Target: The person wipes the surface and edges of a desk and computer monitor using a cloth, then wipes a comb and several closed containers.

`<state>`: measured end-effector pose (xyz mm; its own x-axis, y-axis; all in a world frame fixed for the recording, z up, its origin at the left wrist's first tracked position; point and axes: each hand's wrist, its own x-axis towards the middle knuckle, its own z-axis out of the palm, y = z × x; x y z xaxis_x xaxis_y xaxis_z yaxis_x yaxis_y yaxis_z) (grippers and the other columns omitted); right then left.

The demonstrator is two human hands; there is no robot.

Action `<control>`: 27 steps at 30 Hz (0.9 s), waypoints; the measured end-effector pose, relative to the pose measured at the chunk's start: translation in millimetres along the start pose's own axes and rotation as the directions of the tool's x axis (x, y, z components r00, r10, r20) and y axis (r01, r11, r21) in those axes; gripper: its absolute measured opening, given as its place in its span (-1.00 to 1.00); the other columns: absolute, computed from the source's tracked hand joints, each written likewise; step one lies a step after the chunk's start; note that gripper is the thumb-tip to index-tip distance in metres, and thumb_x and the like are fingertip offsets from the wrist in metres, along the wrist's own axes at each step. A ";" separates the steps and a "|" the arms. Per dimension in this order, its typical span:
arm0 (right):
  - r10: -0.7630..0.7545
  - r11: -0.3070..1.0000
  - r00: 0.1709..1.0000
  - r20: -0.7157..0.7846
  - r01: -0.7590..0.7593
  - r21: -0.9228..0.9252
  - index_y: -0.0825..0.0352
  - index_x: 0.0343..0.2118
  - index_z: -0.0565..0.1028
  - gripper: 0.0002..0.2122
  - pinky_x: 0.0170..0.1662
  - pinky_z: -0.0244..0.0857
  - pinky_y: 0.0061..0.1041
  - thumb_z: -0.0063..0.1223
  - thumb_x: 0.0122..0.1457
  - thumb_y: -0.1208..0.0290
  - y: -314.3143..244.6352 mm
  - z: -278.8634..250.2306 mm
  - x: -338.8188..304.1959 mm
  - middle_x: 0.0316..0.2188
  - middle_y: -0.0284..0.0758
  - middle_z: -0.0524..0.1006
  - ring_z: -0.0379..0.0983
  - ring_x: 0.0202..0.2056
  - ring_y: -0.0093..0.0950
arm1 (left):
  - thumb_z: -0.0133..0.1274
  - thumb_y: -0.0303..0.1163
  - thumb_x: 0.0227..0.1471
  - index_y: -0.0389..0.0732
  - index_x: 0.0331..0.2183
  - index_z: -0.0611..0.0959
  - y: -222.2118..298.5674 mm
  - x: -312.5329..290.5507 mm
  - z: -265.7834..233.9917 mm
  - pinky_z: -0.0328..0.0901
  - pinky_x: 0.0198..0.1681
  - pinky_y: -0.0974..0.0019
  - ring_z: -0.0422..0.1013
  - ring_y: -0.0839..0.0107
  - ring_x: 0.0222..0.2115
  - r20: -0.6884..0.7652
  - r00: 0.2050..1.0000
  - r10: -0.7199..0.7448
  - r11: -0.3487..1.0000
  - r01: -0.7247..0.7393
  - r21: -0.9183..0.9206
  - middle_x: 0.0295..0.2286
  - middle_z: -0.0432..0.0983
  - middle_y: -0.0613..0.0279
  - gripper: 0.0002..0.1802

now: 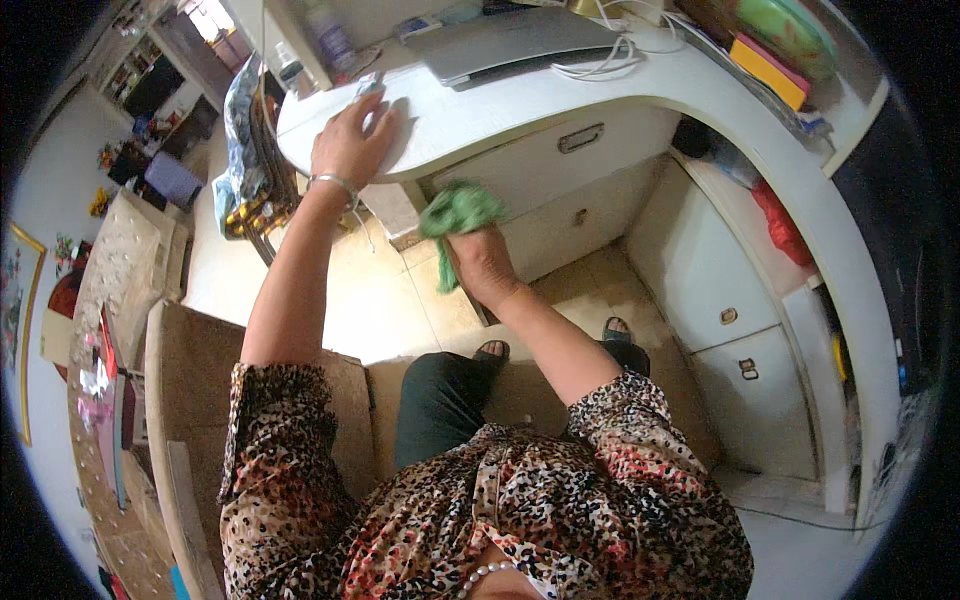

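My right hand [487, 268] grips a crumpled green cloth [462, 210] in front of the desk's curved edge, with one end of the cloth hanging down. Up on the left part of the white desk [450, 130], my left hand [350, 143] has its fingers closed at a small pale object [369, 84]. What that object is, I cannot make out. A closed grey laptop [510, 48] lies farther back on the desktop, with a white cable [612, 62] looped beside it.
Bottles [290, 68] stand at the desk's back left. Below the desktop are drawers [580, 140] and cupboard doors [735, 290]. A yellow folder [768, 72] sits on the right shelf. At my left is a chair [250, 370]; clothing [240, 140] hangs beside the desk.
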<state>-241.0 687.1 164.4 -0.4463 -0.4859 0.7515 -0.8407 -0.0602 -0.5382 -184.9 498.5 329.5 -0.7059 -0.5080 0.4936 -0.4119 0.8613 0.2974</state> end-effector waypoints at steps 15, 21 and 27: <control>0.488 0.614 0.756 -0.437 -0.653 -0.444 0.50 -0.07 0.43 -0.69 -0.04 0.32 -0.06 -0.04 0.08 0.62 209.2 -215.1 87.9 -0.15 0.14 0.46 0.44 -0.09 0.06 | 0.06 -0.08 0.15 -0.14 -0.01 0.61 8.8 -6.7 -14.2 0.30 0.05 0.23 0.47 0.18 0.00 0.038 0.999 -0.039 0.998 0.040 -0.050 -0.04 0.56 0.11 -0.54; 0.490 0.579 0.729 -0.478 -0.682 -0.447 0.52 -0.07 0.41 -0.73 0.17 0.14 -0.07 -0.12 0.16 0.58 168.3 -159.9 92.0 0.07 0.11 0.33 0.26 0.11 0.05 | 0.06 -0.08 0.15 -0.15 0.00 0.59 -0.7 -11.9 -14.6 0.29 0.07 0.25 0.47 0.19 0.00 0.059 0.997 -0.047 0.997 0.050 -0.052 -0.05 0.56 0.09 -0.53; 0.831 0.548 0.440 -0.341 -0.754 0.361 0.57 0.19 0.17 -0.48 0.25 0.06 -0.14 -0.05 0.14 0.58 85.8 -17.4 6.4 0.19 0.13 0.18 0.16 0.19 0.04 | 0.00 0.00 0.11 -0.04 0.01 0.61 -0.1 0.1 -7.5 0.33 0.00 0.09 0.48 -0.01 -0.07 0.019 1.000 -0.014 0.999 0.015 -0.032 -0.09 0.57 0.03 -0.50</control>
<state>-321.3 694.0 129.6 -0.9993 0.0338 0.0138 -0.0132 0.0184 -0.9997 -180.6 498.3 335.6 -0.7111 -0.5197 0.4735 -0.4034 0.8532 0.3307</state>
